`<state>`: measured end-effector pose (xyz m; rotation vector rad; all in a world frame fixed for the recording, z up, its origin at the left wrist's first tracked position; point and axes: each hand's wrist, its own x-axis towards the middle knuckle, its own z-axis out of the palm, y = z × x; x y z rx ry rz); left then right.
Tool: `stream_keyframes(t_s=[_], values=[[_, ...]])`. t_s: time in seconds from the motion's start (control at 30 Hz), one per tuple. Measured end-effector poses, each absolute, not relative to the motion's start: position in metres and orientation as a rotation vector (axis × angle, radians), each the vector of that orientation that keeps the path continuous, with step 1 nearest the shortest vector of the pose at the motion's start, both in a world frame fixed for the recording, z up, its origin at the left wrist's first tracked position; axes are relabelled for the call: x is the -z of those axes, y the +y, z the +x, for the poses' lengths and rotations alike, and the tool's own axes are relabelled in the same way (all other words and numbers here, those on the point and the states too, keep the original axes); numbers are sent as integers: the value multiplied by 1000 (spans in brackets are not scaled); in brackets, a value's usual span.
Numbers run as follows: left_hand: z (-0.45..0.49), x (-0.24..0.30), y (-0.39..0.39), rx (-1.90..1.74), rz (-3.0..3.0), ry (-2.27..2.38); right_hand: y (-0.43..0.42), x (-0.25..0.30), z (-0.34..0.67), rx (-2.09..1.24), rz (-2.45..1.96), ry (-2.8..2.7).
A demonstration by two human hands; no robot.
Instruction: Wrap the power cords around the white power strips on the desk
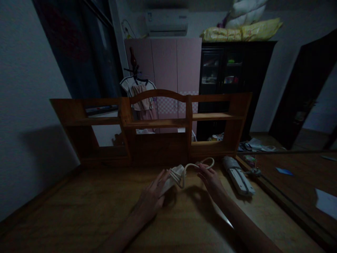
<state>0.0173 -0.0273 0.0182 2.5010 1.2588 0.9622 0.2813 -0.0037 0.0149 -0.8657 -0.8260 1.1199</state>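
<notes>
A dim room, where a wooden shelf (158,123) stands along the back of a wooden worktop (105,200); behind the shelf are a pink wardrobe (164,63) and a dark cabinet (259,70); in front of the shelf's middle, a person's left hand (152,194) grips a white block-like object (165,185), its exact kind unclear; the right hand (210,178) pinches its looping white cord (183,180); before the shelf's right end lies a power strip (239,181), grey cable (230,162) coiled around its far end.
</notes>
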Motion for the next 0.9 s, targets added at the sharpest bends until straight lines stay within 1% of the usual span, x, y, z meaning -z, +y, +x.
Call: stream_keyframes(t_s=[0.1, 0.2, 0.33, 0.43, 0.63, 0.77, 0.9], values=[[15, -21, -22, -1174, 2144, 1414, -1, -14, 288, -1199, -843, -726], [12, -22, -16, -1288, 1863, 1430, -1, -12, 282, -1376, -817, -695], [10, -19, -11, -1415, 1733, 1332, -6, -11, 264, -1574, -776, -716], [13, -19, -12, -1467, 1690, 1268, -13, -15, 255, -1587, -832, -835], [21, -23, -23, -1390, 1611, 1058, -27, -23, 243, -1455, -911, -1271], [22, -20, -26, -1261, 1427, 926, -27, -18, 236, -1376, -960, -1331], [22, -17, -27, -1116, 1277, 789, -26, -13, 236, -1367, -933, -1386]])
